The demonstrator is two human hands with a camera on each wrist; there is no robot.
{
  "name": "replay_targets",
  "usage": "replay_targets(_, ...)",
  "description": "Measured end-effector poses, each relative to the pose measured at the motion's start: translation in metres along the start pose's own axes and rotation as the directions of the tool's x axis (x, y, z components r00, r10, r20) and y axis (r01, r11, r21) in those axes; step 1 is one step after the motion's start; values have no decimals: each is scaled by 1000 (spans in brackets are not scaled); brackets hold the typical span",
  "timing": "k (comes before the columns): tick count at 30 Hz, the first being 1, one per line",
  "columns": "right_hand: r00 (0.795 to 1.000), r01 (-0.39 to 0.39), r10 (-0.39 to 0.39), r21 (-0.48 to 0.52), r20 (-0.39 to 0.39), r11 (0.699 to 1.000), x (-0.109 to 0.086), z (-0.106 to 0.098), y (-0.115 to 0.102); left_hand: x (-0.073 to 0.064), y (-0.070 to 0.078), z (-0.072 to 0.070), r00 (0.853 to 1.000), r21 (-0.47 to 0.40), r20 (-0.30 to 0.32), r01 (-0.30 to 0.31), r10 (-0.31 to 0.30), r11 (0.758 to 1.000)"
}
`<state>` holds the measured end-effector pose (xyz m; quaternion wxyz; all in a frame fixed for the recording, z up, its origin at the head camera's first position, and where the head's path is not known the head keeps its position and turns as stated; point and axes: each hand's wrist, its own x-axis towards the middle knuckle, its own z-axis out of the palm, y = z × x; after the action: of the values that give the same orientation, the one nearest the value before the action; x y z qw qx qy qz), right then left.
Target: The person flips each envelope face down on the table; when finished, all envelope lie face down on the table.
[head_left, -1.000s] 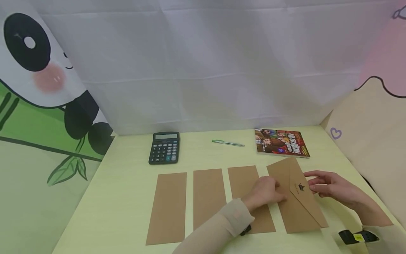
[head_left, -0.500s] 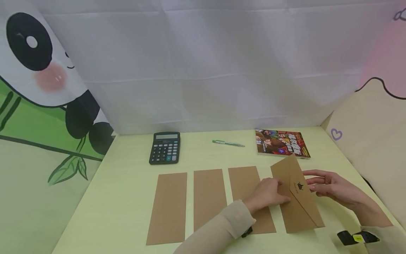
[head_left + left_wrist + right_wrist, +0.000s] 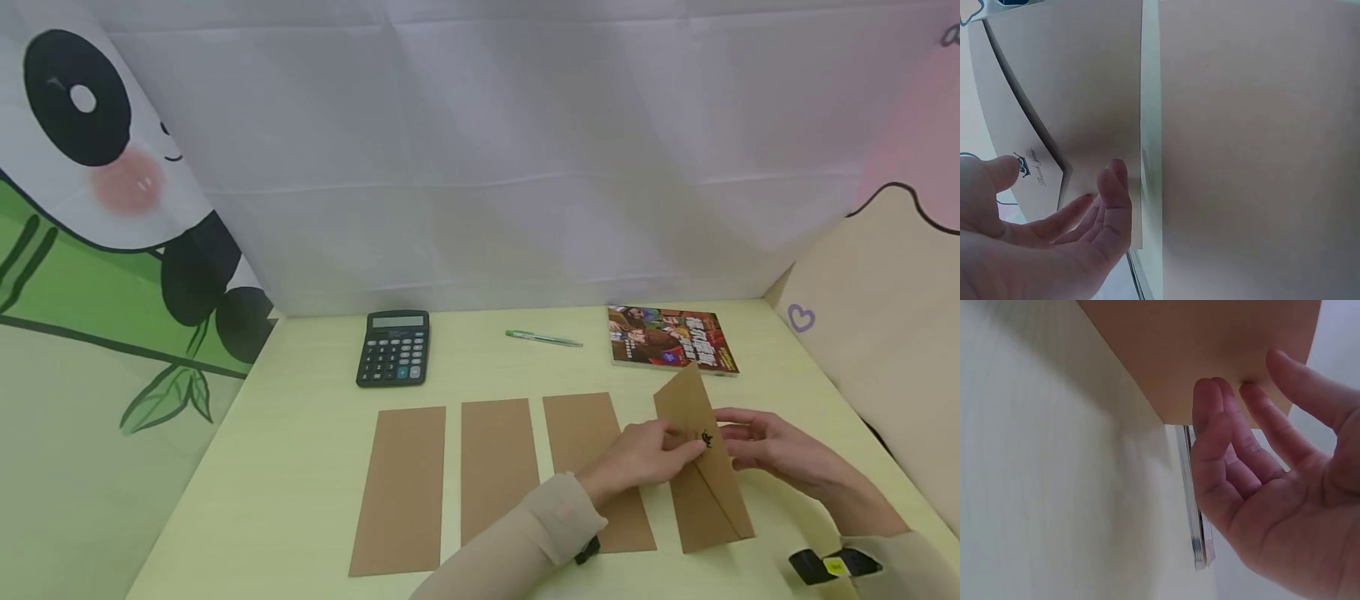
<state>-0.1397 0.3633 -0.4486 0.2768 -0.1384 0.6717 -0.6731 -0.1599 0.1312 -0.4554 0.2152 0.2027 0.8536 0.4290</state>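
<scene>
A brown kraft envelope (image 3: pixel 697 475) stands tilted on the table at the right, its right side lifted. Its pointed flap faces the left hand and bears a small black crown and the words "Thank you". My left hand (image 3: pixel 641 454) touches this face, the thumb (image 3: pixel 1004 172) by the crown and the other fingers loosely bent against the paper. Behind the envelope is my right hand (image 3: pixel 783 450), fingertips at its back and thumb held apart in the right wrist view. Brown envelopes lie to the left: one at far left (image 3: pixel 401 492), a middle one (image 3: pixel 498 467), and one partly under my left forearm (image 3: pixel 581 429).
Along the back of the table (image 3: pixel 247 483) lie a black calculator (image 3: pixel 393 350), a green pen (image 3: pixel 543 338) and a colourful book (image 3: pixel 671 337). A white cloth (image 3: pixel 480 167) hangs behind. Printed panels (image 3: pixel 127 292) stand at both sides.
The envelope at the right has tipped up more steeply, its right side rising and moving left. My left thumb has slid rightward over the flap, and the right hand has shifted slightly left.
</scene>
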Motion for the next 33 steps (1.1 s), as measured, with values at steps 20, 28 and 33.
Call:
replay_targets(20, 981, -137, 96, -253, -167, 958, 14, 14, 8, -3, 7, 4, 1000, -116, -30, -2, -2, 993)
replay_targets(28, 970, -189, 137, -267, -201, 945, 16, 17, 11, -6, 10, 3, 999, -171, -38, -1, -6, 985)
replay_targets(33, 972, -177, 129, -252, -198, 951, 14, 16, 12, -7, 11, 2, 999, -186, -52, -17, 7, 982)
